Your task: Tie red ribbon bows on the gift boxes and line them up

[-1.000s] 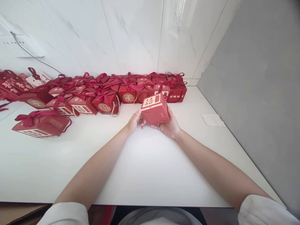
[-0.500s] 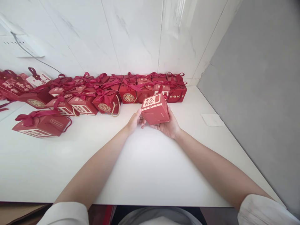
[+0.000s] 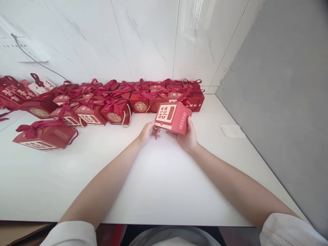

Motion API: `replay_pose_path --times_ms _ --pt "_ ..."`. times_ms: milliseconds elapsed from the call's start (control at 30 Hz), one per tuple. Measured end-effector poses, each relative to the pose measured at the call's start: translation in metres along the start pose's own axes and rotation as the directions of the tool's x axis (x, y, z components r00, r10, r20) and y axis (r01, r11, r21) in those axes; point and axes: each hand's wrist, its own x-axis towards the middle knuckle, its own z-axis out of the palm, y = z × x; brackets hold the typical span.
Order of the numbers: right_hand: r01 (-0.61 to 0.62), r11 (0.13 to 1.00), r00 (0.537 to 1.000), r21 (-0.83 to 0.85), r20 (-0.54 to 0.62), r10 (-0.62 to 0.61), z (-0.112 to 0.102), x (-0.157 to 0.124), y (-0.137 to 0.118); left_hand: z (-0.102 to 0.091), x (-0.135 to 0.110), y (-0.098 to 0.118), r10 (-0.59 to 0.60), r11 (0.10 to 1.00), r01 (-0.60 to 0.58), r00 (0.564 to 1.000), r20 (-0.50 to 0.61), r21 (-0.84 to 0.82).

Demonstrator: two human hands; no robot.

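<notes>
Between my hands a red gift box is held tilted above the white table. Its pale front panel bears a large red double character, and a framed line of text runs along its right side. My right hand grips it from the right and below, thumb up its side. At the lower left edge, my left hand pinches with the thumb, its other fingers curled below. A dark red ribbon shows behind the box's top, partly mixed with those of the boxes beyond.
Rows of red ribbon-tied boxes line the tiled wall. Nearer on the left, one box lies on its side. A thin white sheet lies at the right, close to a grey partition. A cable hangs along the wall.
The held box has been turned, so its character panel and framed right side now face me more, and its underside is less visible. My right hand has shifted its hold slightly.
</notes>
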Motion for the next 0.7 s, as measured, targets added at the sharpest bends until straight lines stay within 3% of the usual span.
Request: replay_pose_path --times_ms 100,233,367,500,700 --pt "0.251 0.945 0.967 -0.211 0.007 -0.255 0.005 -0.008 0.004 0.002 0.000 0.000 0.056 0.998 -0.057 0.997 -0.061 -0.022" --pt "0.449 0.753 0.886 -0.481 0.133 -0.443 0.010 -0.019 0.007 0.002 0.003 -0.003 0.106 0.985 -0.133 0.967 -0.231 -0.106" --pt "0.461 0.617 0.876 -0.638 0.216 -0.431 0.010 -0.021 0.010 -0.002 0.005 -0.007 0.183 0.954 -0.254 0.914 -0.362 -0.159" --pt "0.471 0.478 0.864 -0.742 0.278 -0.420 0.006 -0.018 0.013 -0.004 0.005 -0.004 0.196 0.947 -0.273 0.909 -0.369 -0.167" --pt "0.609 0.215 0.759 -0.763 0.482 -0.439 0.001 -0.017 0.015 -0.007 0.002 0.006 0.193 0.929 -0.291 0.908 -0.371 -0.229"
